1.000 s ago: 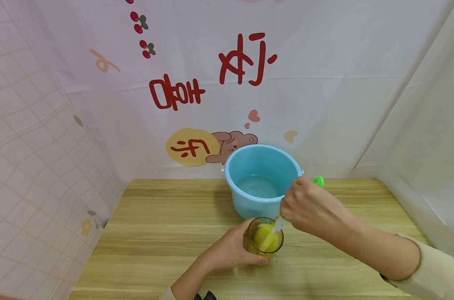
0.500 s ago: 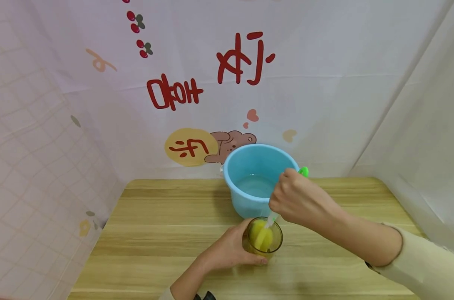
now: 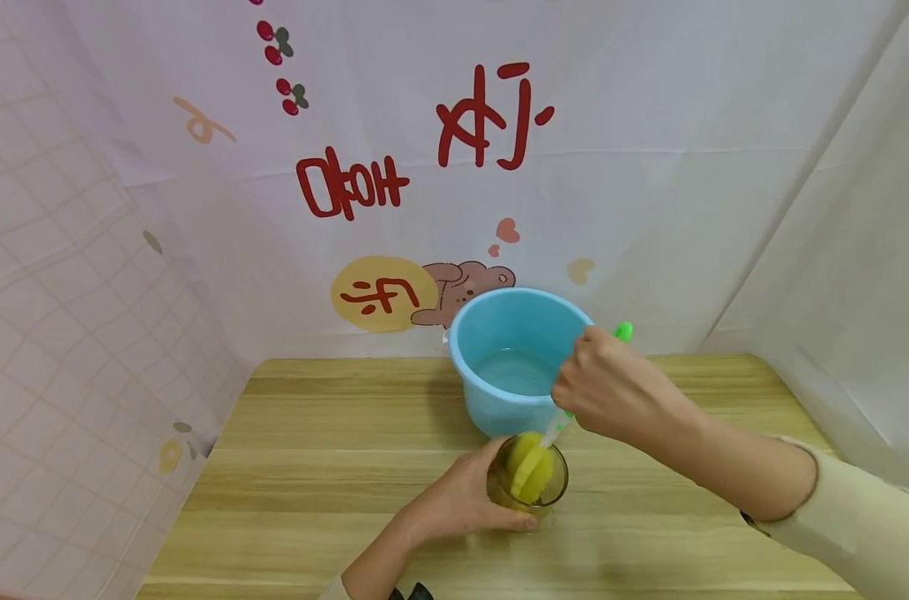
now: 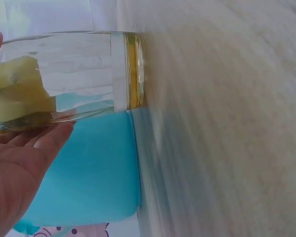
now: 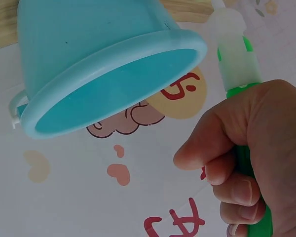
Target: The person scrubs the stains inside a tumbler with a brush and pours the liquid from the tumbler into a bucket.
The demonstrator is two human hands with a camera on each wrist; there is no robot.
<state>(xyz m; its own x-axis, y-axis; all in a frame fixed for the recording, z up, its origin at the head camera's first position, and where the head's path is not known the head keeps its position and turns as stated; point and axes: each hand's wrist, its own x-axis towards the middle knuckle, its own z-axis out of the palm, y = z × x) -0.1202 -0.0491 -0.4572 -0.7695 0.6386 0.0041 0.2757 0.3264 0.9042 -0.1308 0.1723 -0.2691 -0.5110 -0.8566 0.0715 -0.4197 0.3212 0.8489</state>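
My left hand [image 3: 461,497] grips a clear, amber-tinted drinking glass [image 4: 84,69] around its side, and the glass stands upright on the table. Inside it, toward the upper part, is the yellow sponge head [image 3: 532,471] of a cup brush. My right hand [image 3: 615,387] is above and to the right, its fingers curled round the brush's green and white handle [image 5: 239,64]. The handle slants up to the right, and its green end [image 3: 624,332] pokes out behind the hand. In the left wrist view, the sponge [image 4: 19,89] shows through the glass wall.
Directly behind the glass stands a light blue bucket [image 3: 499,414], with what looks like clear water at its bottom. The wooden table [image 3: 312,467] meets a white printed cloth [image 3: 649,208] at the back. More cloth hangs at both sides.
My right hand first moved left and up, then slightly back right and up. The sponge shifted inside the glass and now sits higher, near the rim. My left hand and the glass stayed in place.
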